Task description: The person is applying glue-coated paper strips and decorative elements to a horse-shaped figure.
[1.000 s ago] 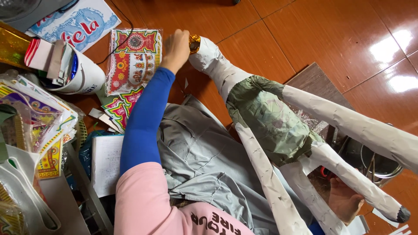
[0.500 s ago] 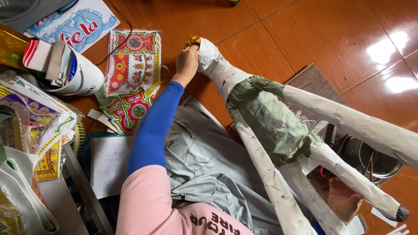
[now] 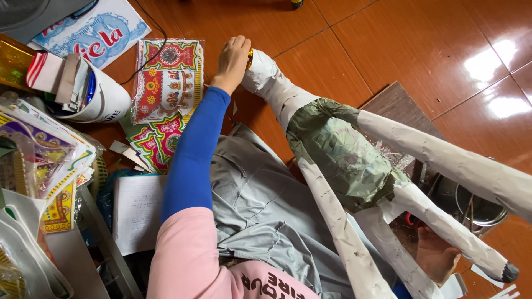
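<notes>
A long-legged animal figure wrapped in white and green paper lies across my lap on grey trousers. My left hand, in a blue sleeve, is closed over the narrow top end of the figure, where a small gold piece shows. My right hand is low on the right, half hidden behind the white legs. It seems to grip one leg from below. One leg ends in a dark tip.
Colourful printed paper sheets lie on the red-brown tile floor left of my arm. A white cup stuffed with tape and papers, stacked printed papers, a lined notebook, a wooden board and a metal pot surround me.
My left hand slid down the figure's top end half a second ago, then moved back up onto the tip. The figure and my right hand have stayed put.
</notes>
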